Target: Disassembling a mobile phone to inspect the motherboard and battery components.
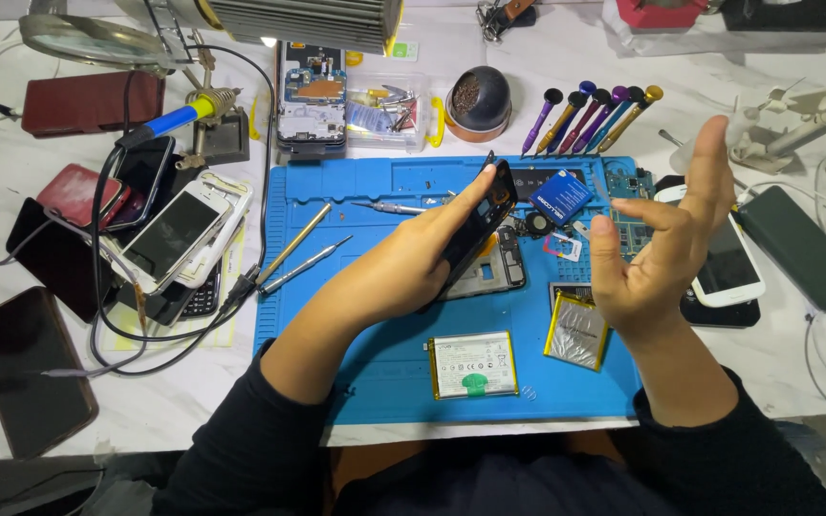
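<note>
We see a black phone panel (478,227) held tilted on edge above the blue work mat (384,368), gripped in the left hand (403,272) with its fingers closed along the panel's side. The right hand (662,248) is raised just beside it, fingers spread wide and holding nothing. Under the panel an opened phone frame (499,272) lies on the mat, with two flat batteries (472,364) nearer us. Behind the mat, coloured screwdrivers (590,117) stand on the counter (193,401).

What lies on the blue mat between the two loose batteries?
Nothing: in the head view, only bare blue mat shows between the white battery and the yellow-edged battery.
</note>
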